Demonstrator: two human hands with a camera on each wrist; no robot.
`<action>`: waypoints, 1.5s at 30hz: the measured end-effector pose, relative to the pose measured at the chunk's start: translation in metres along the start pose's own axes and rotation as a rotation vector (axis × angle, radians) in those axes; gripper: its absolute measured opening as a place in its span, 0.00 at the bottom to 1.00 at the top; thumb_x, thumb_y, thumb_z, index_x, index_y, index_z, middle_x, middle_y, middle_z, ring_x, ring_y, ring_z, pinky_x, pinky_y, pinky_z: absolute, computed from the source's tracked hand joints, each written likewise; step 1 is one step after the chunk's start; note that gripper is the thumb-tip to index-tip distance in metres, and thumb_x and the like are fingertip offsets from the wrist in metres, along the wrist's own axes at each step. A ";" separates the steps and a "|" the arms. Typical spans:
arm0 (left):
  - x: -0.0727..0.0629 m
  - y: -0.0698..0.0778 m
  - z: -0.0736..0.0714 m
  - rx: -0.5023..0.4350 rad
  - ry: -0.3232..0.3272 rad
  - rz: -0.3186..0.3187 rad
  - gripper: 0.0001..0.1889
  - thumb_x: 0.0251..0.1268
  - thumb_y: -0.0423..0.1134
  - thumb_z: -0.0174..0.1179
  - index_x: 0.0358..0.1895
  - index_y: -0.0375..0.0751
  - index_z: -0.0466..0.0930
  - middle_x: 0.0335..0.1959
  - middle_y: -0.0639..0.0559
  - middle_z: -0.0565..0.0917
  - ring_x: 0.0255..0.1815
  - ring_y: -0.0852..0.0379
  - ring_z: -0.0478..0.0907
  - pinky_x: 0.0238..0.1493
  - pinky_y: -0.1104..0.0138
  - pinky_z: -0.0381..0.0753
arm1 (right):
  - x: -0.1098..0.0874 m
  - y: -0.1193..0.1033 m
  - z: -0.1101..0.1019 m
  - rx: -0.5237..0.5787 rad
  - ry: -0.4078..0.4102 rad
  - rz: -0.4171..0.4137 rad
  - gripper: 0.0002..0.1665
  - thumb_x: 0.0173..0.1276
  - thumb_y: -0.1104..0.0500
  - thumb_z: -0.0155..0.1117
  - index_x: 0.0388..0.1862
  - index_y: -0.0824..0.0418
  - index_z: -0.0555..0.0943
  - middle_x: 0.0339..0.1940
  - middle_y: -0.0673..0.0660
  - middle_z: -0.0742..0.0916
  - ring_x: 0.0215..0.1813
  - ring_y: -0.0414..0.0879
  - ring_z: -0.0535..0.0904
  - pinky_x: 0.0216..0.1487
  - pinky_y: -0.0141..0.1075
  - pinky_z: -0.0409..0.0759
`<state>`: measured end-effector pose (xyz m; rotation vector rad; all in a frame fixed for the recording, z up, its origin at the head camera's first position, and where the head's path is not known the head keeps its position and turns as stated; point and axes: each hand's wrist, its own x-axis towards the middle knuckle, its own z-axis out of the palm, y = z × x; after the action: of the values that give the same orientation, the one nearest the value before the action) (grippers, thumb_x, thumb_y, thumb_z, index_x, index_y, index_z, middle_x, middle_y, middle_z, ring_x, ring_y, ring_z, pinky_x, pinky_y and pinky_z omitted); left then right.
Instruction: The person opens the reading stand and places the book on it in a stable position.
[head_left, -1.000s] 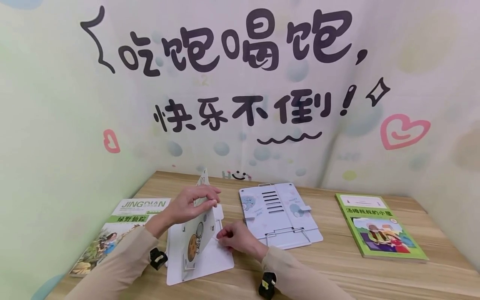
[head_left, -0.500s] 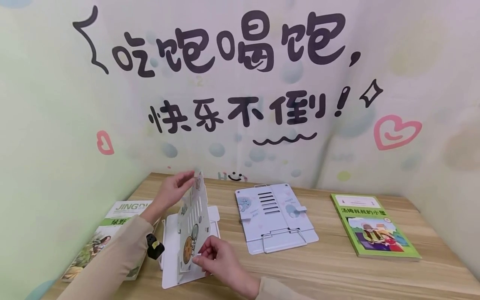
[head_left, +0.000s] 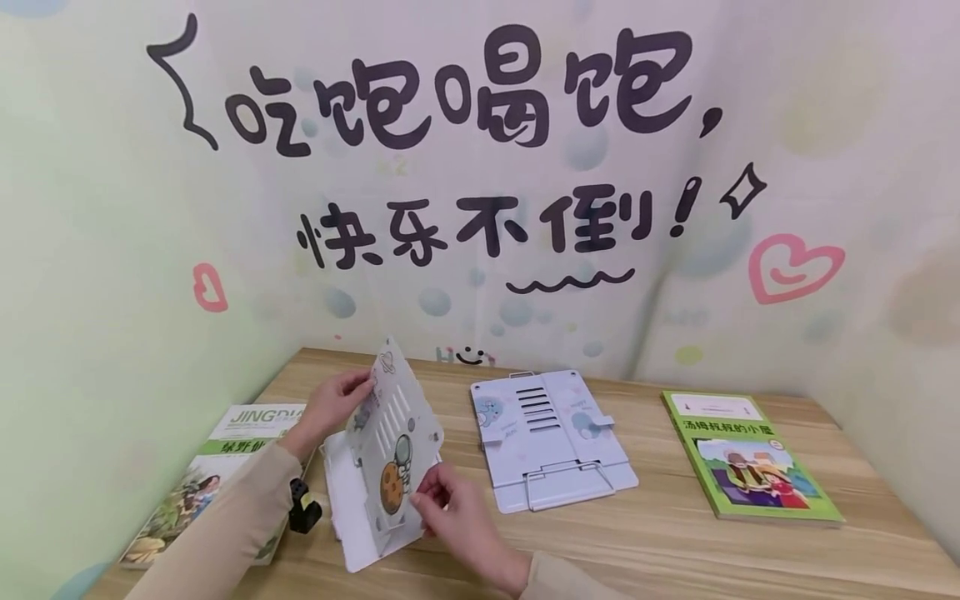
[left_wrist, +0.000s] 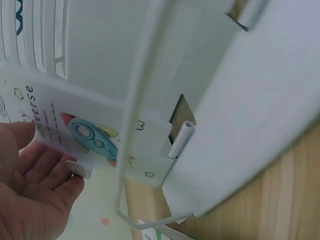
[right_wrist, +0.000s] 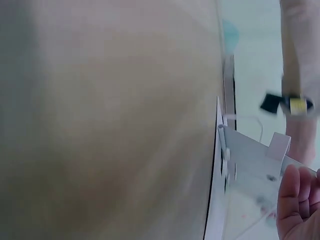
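Observation:
A white book stand (head_left: pixel 393 450) with a cartoon astronaut panel stands half-raised on the table, tilted up from its flat base (head_left: pixel 360 542). My left hand (head_left: pixel 335 408) holds the panel's upper left edge, beside the slots. In the left wrist view, the fingers curl at the edge near a rocket print (left_wrist: pixel 92 137), and a white wire support (left_wrist: pixel 135 100) crosses in front of the panel. My right hand (head_left: pixel 461 517) pinches the panel's lower right edge, near the astronaut. The right wrist view shows curled fingers (right_wrist: pixel 300 195) by the panel's edge; the thumb is mostly out of frame.
A second book stand (head_left: pixel 551 446), printed in blue, lies flat in the middle of the wooden table (head_left: pixel 675 558). At the right is a green-bordered book (head_left: pixel 757 475). Another book (head_left: pixel 210 475) lies at the left, partly under my left sleeve (head_left: pixel 225 517).
My left hand has come down from the panel's top to its left edge. My right hand has moved left onto the lower right edge. The stand has turned, its panel facing me more.

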<state>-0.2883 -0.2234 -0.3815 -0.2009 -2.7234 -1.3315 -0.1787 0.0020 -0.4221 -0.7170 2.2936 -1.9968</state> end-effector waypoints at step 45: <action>-0.037 -0.037 -0.015 -0.059 0.383 -0.153 0.14 0.65 0.33 0.57 0.49 0.28 0.79 0.47 0.33 0.82 0.33 0.73 0.77 0.30 0.84 0.74 | 0.088 0.025 -0.058 -0.104 0.276 0.199 0.03 0.65 0.67 0.59 0.38 0.67 0.78 0.30 0.58 0.81 0.33 0.50 0.81 0.37 0.44 0.84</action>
<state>-0.2575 -0.2603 -0.4062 0.2399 -2.4179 -1.3260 -0.2830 0.0273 -0.4100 -0.2134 2.5144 -2.0054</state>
